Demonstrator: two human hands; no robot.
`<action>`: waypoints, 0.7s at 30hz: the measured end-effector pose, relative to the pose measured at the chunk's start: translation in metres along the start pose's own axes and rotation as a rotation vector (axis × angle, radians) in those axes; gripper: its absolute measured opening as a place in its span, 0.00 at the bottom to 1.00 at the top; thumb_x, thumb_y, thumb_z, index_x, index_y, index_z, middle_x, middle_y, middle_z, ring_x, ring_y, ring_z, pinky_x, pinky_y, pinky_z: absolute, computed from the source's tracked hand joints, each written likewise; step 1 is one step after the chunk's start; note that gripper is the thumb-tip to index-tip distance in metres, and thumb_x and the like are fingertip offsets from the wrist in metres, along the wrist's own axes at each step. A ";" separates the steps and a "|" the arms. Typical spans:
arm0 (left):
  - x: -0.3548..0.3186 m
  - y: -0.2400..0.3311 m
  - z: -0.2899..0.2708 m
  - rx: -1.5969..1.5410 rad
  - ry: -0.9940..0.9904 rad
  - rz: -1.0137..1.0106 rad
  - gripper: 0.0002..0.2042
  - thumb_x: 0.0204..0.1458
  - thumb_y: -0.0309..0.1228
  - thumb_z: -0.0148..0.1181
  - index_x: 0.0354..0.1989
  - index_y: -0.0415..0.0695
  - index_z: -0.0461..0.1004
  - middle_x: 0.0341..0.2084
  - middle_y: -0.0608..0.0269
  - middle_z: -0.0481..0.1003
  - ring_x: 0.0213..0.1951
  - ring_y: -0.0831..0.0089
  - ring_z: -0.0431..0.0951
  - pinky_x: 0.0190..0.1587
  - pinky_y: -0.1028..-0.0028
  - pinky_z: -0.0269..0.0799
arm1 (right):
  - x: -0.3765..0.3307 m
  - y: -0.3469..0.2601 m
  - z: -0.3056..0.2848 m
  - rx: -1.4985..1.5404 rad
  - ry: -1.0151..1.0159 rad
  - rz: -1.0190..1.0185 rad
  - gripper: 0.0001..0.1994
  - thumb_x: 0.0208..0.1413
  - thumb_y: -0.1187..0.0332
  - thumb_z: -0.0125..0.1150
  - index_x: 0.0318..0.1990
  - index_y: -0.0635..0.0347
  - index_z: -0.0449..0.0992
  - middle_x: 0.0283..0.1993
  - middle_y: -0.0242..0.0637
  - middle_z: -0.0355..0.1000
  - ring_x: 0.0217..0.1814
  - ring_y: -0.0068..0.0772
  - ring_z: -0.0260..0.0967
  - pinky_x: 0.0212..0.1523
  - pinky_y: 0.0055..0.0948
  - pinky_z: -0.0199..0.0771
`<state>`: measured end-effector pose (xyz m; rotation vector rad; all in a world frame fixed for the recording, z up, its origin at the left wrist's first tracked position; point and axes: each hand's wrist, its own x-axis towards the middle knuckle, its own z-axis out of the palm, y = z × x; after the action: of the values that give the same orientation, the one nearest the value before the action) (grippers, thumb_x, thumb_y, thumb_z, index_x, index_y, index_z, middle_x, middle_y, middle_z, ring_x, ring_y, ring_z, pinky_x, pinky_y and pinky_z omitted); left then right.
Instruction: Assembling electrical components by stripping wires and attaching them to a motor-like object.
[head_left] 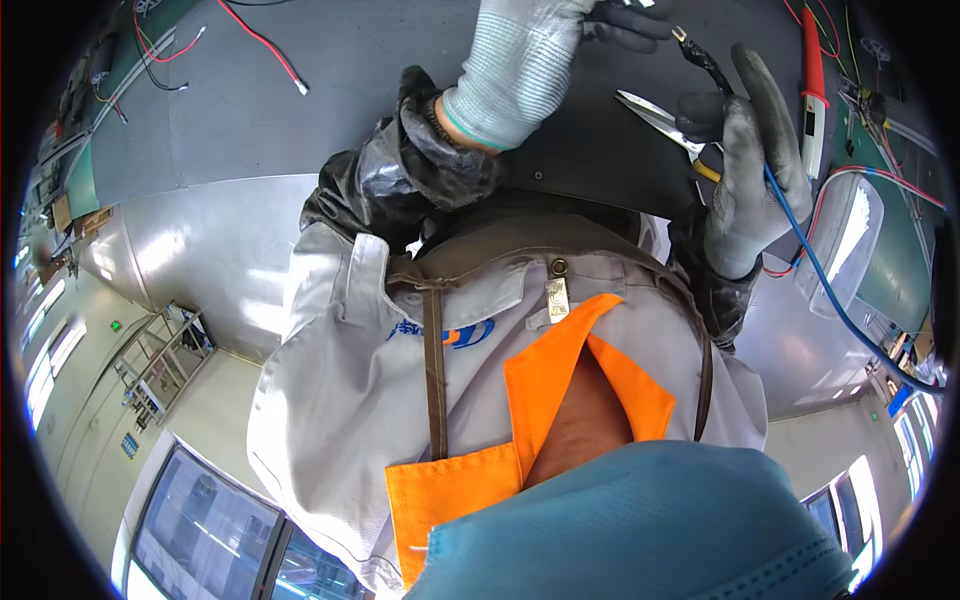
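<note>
While the right hand (755, 170), in a grey glove, stays out of contact with the bench, it pinches a blue wire (810, 255) upright, scissors (660, 120) tucked in the same grip. Left hand (540, 60), gloved, is raised beside it; its fingers run off the top edge, so its grip cannot be told. Wire tip looks already fitted: black sleeve (705, 65), small metal terminal (680, 33). Judged near finished at this end; remaining length trails off right, past the bench (250, 130).

Both gloved hands raised, fingers (752, 85) curled.
</note>
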<state>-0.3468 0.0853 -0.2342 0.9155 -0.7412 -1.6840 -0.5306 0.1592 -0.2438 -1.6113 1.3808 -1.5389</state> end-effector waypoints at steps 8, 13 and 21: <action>-0.009 -0.003 0.005 -0.006 -0.081 0.122 0.16 0.65 0.40 0.63 0.45 0.35 0.78 0.31 0.64 0.81 0.32 0.79 0.80 0.39 0.79 0.75 | 0.001 0.018 0.012 0.027 0.051 -0.089 0.18 0.61 0.83 0.53 0.59 0.78 0.75 0.57 0.54 0.78 0.47 0.33 0.81 0.50 0.26 0.80; -0.011 0.001 0.016 -0.080 0.043 -0.028 0.16 0.66 0.39 0.61 0.46 0.35 0.78 0.33 0.63 0.81 0.32 0.79 0.80 0.39 0.79 0.75 | 0.000 0.025 0.018 0.051 0.097 -0.183 0.18 0.61 0.83 0.53 0.58 0.79 0.75 0.58 0.55 0.77 0.53 0.34 0.79 0.54 0.26 0.78; -0.015 -0.019 0.005 -0.169 -0.031 0.024 0.17 0.66 0.41 0.61 0.48 0.37 0.78 0.34 0.67 0.80 0.34 0.82 0.77 0.38 0.80 0.73 | -0.009 0.018 0.041 -0.100 0.123 -0.292 0.16 0.61 0.79 0.60 0.56 0.69 0.79 0.48 0.41 0.83 0.33 0.18 0.76 0.34 0.19 0.77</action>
<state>-0.3575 0.1052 -0.2439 0.7616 -0.6174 -1.7140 -0.4960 0.1497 -0.2724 -1.8744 1.3508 -1.7864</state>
